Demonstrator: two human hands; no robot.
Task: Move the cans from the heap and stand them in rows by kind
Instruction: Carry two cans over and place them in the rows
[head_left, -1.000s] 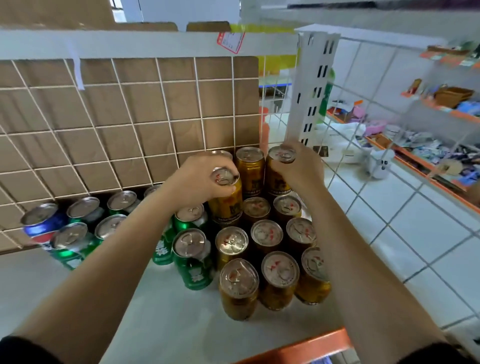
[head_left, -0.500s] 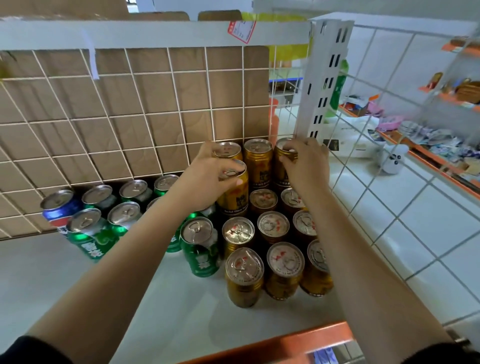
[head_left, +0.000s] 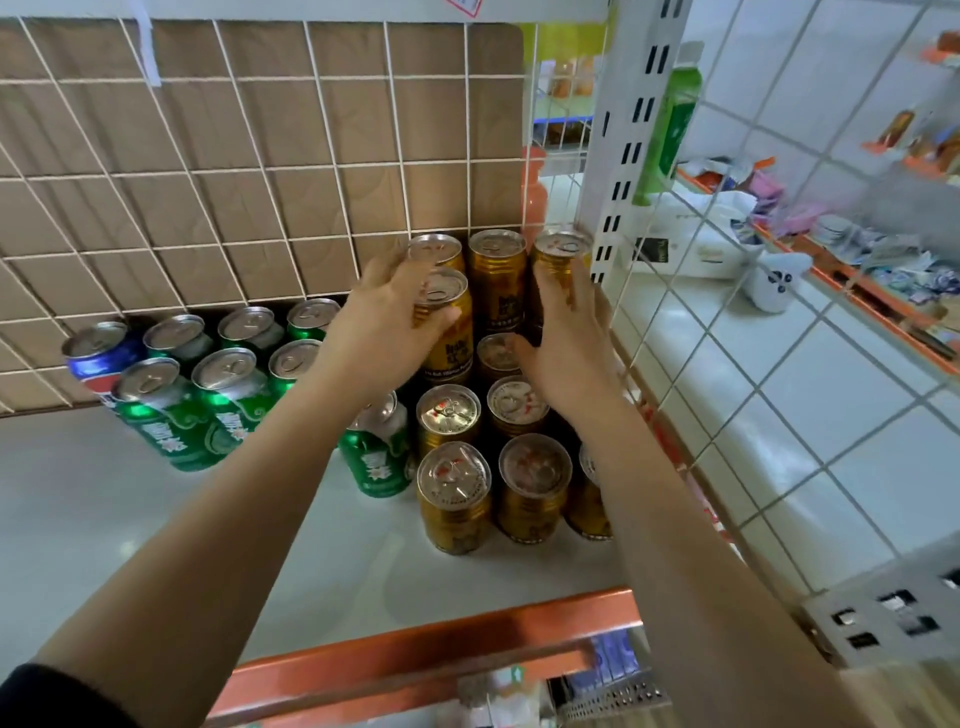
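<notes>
Front rows of gold cans (head_left: 454, 493) stand packed on the shelf (head_left: 156, 519). Left hand (head_left: 374, 332) wraps its fingers round a raised gold can (head_left: 449, 317); right hand (head_left: 569, 353), fingers straight, steadies the corner can (head_left: 558, 249). One clumsy nudge could topple the neighbours!

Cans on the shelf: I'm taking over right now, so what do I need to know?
Left hand grips a gold metal can, raised among the gold rows.
Right hand is open, fingers against the back-right gold can.
Done: shiny gold cans stand in rows on the right; green metal cans in rows on the left, one blue can beside them.
Left: set the held can down in its row.
</notes>
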